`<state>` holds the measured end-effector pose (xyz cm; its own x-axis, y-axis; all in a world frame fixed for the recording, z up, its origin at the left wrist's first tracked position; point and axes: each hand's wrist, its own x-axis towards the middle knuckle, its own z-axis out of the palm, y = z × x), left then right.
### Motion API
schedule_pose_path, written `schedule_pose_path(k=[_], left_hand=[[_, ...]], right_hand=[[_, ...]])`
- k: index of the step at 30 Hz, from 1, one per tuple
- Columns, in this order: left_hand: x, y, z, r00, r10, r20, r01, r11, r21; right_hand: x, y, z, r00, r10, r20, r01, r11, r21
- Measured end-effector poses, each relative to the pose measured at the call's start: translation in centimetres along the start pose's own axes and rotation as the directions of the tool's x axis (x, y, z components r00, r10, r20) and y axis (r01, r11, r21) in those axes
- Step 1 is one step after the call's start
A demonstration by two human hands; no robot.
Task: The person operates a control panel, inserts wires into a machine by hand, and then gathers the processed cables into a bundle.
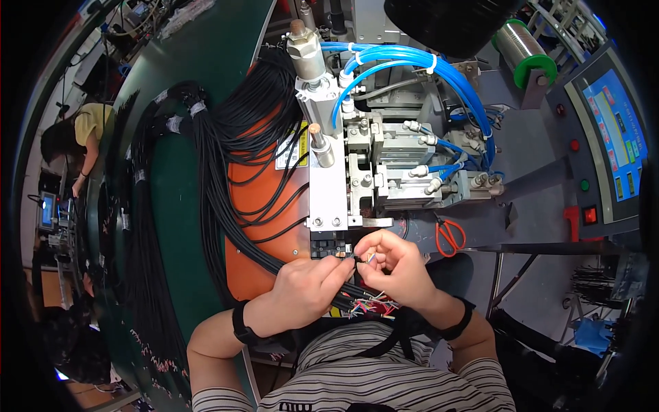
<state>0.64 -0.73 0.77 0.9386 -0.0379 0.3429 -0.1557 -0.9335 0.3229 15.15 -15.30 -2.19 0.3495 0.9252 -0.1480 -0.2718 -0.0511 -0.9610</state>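
My left hand (pixel 302 285) grips a black cable (pixel 351 261) near its end, just below the front of a grey metal press machine (pixel 364 172). My right hand (pixel 395 264) pinches the thin coloured wires (pixel 371 258) that stick out of that cable's tip. A fan of stripped coloured wire ends (pixel 374 305) from other cables lies under my hands, close to my striped shirt. Both wrists wear black bands.
A thick bundle of black cables (pixel 226 172) drapes over a green and orange bench to the left. Blue air hoses (pixel 412 62) loop over the machine. Red-handled scissors (pixel 449 237) lie to the right, near a control panel with a screen (pixel 618 130). Another person (pixel 75 137) works far left.
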Motion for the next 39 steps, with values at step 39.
schedule_pose_path(k=[39], left_hand=[[0.5,-0.3,-1.0,0.982,-0.090,0.168,0.123,0.973,-0.197]], right_hand=[[0.3,-0.4,0.3,0.872,-0.488,0.030,0.416,0.708,-0.571]])
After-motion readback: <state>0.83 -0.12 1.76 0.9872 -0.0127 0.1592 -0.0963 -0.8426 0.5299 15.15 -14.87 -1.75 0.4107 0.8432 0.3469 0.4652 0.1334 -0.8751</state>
